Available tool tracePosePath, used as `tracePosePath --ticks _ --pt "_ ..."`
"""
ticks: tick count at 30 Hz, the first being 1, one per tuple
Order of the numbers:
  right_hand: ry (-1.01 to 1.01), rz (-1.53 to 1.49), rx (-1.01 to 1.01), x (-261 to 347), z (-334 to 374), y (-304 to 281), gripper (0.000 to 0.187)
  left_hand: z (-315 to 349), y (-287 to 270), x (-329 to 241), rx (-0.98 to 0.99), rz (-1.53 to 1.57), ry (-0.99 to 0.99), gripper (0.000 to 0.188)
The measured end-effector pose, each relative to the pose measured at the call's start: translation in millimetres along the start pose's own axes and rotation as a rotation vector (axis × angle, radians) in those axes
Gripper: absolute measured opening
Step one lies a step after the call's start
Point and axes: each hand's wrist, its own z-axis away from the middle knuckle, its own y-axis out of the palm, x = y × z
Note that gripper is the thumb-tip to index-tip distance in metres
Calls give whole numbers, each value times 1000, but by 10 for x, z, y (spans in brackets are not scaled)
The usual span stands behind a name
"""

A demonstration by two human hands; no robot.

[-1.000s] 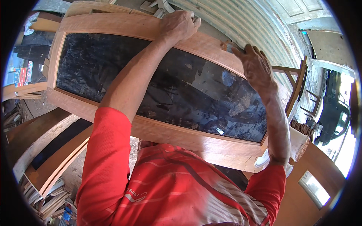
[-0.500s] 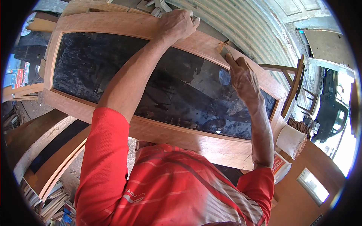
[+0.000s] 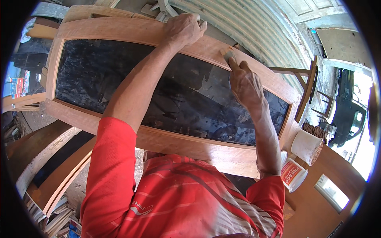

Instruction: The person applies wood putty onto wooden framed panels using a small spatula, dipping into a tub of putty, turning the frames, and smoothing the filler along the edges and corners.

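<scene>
A wooden door frame [image 3: 182, 152] with a long dark panel [image 3: 186, 87] set into it lies flat in front of me. My left hand [image 3: 184, 29] rests at its far rail, fingers curled closed; whatever they hold, if anything, is hidden. In my right hand [image 3: 246, 81] is a putty knife [image 3: 228, 55], its flat end against the far rail, to the right of my left hand. Brownish-orange paste shows at the blade's tip. The dark panel carries pale smears and scuffs.
Two white buckets, an upper tub [image 3: 306, 146] and a labelled one [image 3: 293, 174], stand by the door's right end. Corrugated metal sheeting [image 3: 226, 20] runs beyond the far rail. A wooden stand [image 3: 309, 89] is at the right. Wood offcuts [image 3: 59, 218] lie at lower left.
My right hand has moved left along the far rail with the putty knife, toward my left hand. My left hand has stayed nearly in place.
</scene>
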Motion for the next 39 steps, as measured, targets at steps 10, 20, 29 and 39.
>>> tracePosePath --ticks 10,20,29,39 --pt "46 -47 2 119 -21 -98 31 -17 95 72 -50 -2 17 44" --pt "139 -124 39 170 -109 -79 30 0 48 34 -37 20 29 43" --pt "110 -171 -15 108 -128 -82 26 12 36 61 -64 4 14 43" --pt "36 -383 -94 306 133 -147 39 9 -59 -44 35 48 -31 42"
